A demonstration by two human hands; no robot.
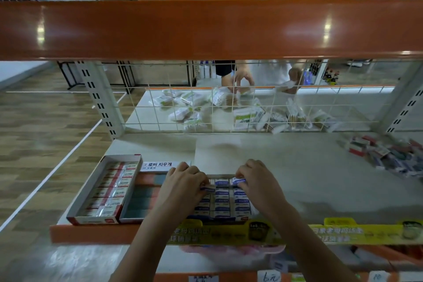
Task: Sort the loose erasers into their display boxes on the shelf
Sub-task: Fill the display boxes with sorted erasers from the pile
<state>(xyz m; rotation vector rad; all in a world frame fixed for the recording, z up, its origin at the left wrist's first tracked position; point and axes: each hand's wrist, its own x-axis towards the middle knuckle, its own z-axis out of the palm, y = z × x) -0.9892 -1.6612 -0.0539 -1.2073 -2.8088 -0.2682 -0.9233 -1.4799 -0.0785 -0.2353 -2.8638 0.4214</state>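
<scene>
Head camera view, looking down at a pale shelf [309, 167] fronted by an orange rail. Both hands reach over a display box of blue-and-white erasers [223, 201] near the shelf's front edge. Curled fingers of the left hand [183, 186] pinch one blue-and-white eraser [207, 188] just above the box's left column. Those of the right hand [258, 184] curl around another eraser of the same kind [238, 181] at the box's far right corner. The rows inside this box look nearly full.

To the left, touching it, sits a box of teal and salmon erasers [143, 199], with a white Korean-lettered flap standing at its far end. Further left is a red-and-white box [107, 189] holding two columns of wrapped erasers.

At the shelf's far right lies a loose pile of mixed erasers [386, 153], well apart from the boxes and blurred.

Behind a white wire grid [229, 107], a second shelf holds scattered clear packets [229, 110], and another person's hands [242, 80] reach toward them. A yellow price strip [332, 233] runs along the front rail.
</scene>
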